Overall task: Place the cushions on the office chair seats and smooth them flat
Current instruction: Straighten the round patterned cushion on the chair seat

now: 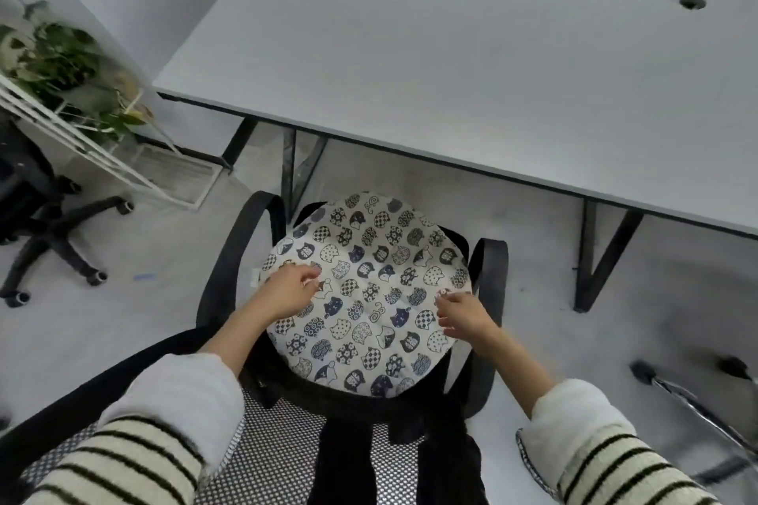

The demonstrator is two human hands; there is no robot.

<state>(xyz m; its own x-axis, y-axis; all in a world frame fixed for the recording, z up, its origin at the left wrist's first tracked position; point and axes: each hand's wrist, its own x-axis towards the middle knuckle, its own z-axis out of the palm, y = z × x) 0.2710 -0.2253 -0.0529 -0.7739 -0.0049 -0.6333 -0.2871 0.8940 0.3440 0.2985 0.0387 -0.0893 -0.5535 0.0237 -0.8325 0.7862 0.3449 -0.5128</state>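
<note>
The round cat-print cushion [365,291] already lay on the office chair [488,299] seat at lower centre. The left hand [287,291] and right hand [463,316] rested loosely curled on it, gripping nothing; smoothing seemed unfinished, and another chair [45,225] at left showed no cushion.

Grey worktop [430,53] is spanning the upper frame on black angled legs [603,254], with a round cable hole [692,2] sitting near its far right edge. Leafy plant [53,53] is sitting on a white wire rack [82,135] at left. Black castor base [53,242] of a second chair is showing below the rack. Chrome legs [705,418] are poking in at lower right, possibly another chair, too blurred to tell.
</note>
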